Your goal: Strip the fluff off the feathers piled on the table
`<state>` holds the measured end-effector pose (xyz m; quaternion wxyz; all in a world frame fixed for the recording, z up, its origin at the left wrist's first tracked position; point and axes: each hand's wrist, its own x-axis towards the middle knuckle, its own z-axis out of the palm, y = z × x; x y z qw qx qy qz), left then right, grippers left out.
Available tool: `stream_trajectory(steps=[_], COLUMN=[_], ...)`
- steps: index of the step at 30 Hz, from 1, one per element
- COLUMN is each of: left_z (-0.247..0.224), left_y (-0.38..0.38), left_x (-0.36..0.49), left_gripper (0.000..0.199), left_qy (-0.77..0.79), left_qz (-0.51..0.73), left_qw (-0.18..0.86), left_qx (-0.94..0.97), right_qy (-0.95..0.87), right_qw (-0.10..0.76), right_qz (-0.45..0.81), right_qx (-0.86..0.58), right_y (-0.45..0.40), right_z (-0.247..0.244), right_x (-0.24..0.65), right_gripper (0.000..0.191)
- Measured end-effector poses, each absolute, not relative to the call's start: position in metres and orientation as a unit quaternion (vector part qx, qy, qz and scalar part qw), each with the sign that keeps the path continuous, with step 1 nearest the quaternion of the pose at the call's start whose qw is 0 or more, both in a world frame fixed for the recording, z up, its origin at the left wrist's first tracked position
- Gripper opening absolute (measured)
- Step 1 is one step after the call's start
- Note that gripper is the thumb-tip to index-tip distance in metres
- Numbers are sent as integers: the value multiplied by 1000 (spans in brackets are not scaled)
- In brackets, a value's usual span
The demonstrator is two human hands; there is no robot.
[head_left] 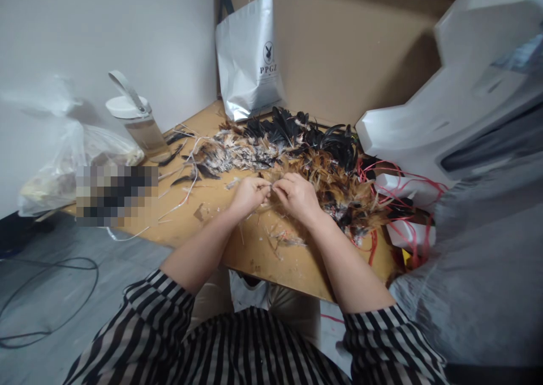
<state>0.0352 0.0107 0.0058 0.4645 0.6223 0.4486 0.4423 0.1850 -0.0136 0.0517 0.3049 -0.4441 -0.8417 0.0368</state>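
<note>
My left hand (251,194) and my right hand (297,195) meet fingertip to fingertip over the wooden table (263,255). Both are pinched closed around something too small to make out, perhaps the end of a feather. Just behind and to the right of my hands lies a heap of brown feathers (335,178). Black feathers (284,126) are piled farther back. A strip of pale, fluffy feathers (229,152) lies behind my left hand. Loose bits of feather (288,239) are scattered on the table in front of my right hand.
A silver bag (248,63) stands at the back, and a lidded bottle (144,128) at the left beside a clear plastic bag (72,170). Red strings (413,226) lie around white blocks at the right, near a large plastic-covered bundle (487,272).
</note>
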Motion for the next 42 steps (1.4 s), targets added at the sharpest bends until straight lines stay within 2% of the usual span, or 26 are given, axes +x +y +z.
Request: stream_trajectory(steps=[3,6,9,11,14,19,28,36,42], left_z=[7,17,25,25,20,11,8,13,13], left_y=[5,-2,-5,-3,4,14,16,18,15], left_x=[33,34,35,36,36,35,34,30,33], left_gripper=[13,17,21,21,18,10,5,6,6], left_qy=[394,345,316,307,293,294,305,299,293], left_qz=[357,317,347,399,470,511,535,544,538], left_qw=[471,556,620,650,699,741,733,743,746], left_qx=[704,687,629,569,452,322,290,251,261], right_qy=[-860,-815,-689,-604,-510,-453,-426,-424,-498], right_qw=[270,282,365,448,480,491,484,548,520], right_qz=[99,307,492,539,598,629,654,574,527], right_qx=[-420,-403,-388,-380,-391,-398,-396,-437,-452], right_y=[-9,-1,6,9,10,6,7,7,3], right_z=[60,58,46,36,27,23,19,24,22], right_x=[200,216,219,212,196,179,180,187,178], right_gripper=[22,19,26,27,25,23,26,32,27])
